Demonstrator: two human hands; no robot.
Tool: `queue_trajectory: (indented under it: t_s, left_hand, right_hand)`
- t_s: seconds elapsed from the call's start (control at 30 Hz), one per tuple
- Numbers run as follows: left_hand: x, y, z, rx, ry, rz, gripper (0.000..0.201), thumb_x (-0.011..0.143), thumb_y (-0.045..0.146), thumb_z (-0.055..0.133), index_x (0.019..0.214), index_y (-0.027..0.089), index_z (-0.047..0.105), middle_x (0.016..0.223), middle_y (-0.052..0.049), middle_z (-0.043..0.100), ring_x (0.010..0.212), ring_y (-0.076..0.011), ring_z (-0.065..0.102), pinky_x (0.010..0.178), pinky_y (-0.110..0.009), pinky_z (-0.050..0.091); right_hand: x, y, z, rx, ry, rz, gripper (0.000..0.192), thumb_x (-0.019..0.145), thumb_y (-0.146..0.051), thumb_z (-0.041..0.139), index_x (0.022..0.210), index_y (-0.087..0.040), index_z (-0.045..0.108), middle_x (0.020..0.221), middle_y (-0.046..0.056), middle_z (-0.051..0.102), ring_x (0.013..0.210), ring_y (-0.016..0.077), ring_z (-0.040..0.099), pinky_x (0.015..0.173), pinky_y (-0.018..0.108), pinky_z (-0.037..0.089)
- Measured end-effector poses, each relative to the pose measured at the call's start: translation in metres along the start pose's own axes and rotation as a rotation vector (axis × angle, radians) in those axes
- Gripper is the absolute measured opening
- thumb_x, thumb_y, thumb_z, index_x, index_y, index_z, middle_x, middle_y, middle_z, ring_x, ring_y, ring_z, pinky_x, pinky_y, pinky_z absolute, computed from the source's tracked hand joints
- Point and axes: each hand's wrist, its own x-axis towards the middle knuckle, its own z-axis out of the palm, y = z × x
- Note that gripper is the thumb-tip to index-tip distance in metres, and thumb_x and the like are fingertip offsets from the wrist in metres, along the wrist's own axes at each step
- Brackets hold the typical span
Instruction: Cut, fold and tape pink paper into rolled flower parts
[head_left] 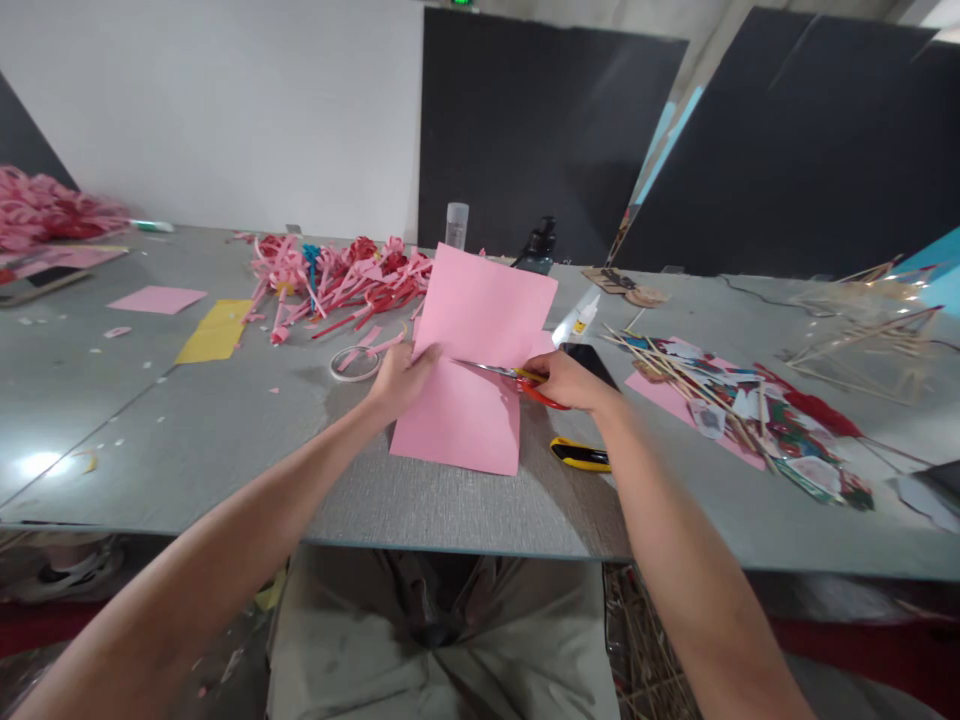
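A pink sheet of paper (480,305) is held up over the table, creased or cut across its middle. My left hand (405,380) grips its left edge, thumb on top. In my right hand (566,380) are scissors (536,388) with red and yellow handles. Their metal blades reach leftward across the middle of the sheet, between its upper and lower parts. How far the cut runs I cannot tell. Just below my right hand lies a yellow and black utility knife (580,455). Beside my left hand rests a roll of tape (355,364).
Pink and red paper-strip flowers (345,280) are heaped behind, left of the sheet. A yellow paper (216,332) and a small pink paper (157,299) lie left. A glue bottle (585,315), a dark phone (590,362) and a pile of sticks and cutouts (735,400) are right.
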Motion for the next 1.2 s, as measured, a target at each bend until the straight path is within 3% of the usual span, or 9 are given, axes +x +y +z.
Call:
queue_trajectory:
  t_s: [0.23, 0.53, 0.83, 1.2]
  left_hand:
    - [-0.002, 0.0, 0.0, -0.077, 0.004, -0.043, 0.05, 0.087, 0.047, 0.068, 0.06, 0.021, 0.035, 0.059, 0.004, 0.028, 0.053, -0.0093, 0.024, 0.05, -0.027, 0.015]
    - [-0.004, 0.005, 0.001, 0.0, -0.008, 0.023, 0.055, 0.093, 0.055, 0.057, 0.06, 0.022, 0.028, 0.06, 0.004, 0.024, 0.053, -0.01, 0.022, 0.051, -0.029, 0.014]
    - [-0.004, 0.004, 0.002, -0.041, 0.007, -0.01, 0.057, 0.091, 0.057, 0.06, 0.059, 0.022, 0.029, 0.06, 0.004, 0.023, 0.054, -0.0107, 0.02, 0.053, -0.03, 0.013]
    - [-0.007, 0.002, -0.001, 0.106, -0.059, 0.126, 0.053, 0.098, 0.059, 0.046, 0.065, 0.022, 0.03, 0.06, 0.004, 0.024, 0.051, -0.0097, 0.023, 0.047, -0.027, 0.014]
  right_hand:
    - [-0.004, -0.003, 0.001, 0.068, -0.026, 0.043, 0.024, 0.076, -0.019, 0.063, 0.096, -0.023, 0.076, 0.093, 0.004, 0.077, 0.079, 0.0199, 0.067, 0.065, 0.028, 0.047]
    - [-0.002, -0.006, 0.0, 0.101, 0.009, -0.073, 0.022, 0.078, -0.029, 0.07, 0.096, -0.023, 0.079, 0.089, 0.006, 0.077, 0.084, 0.0244, 0.067, 0.07, 0.033, 0.051]
    - [0.001, 0.005, 0.002, 0.041, 0.036, -0.054, 0.022, 0.077, -0.036, 0.075, 0.094, -0.023, 0.081, 0.083, 0.006, 0.077, 0.076, 0.0231, 0.067, 0.066, 0.033, 0.05]
    - [0.0, -0.002, 0.004, 0.101, 0.027, -0.049, 0.019, 0.075, -0.029, 0.075, 0.092, -0.02, 0.078, 0.085, 0.006, 0.077, 0.081, 0.0224, 0.068, 0.069, 0.03, 0.052]
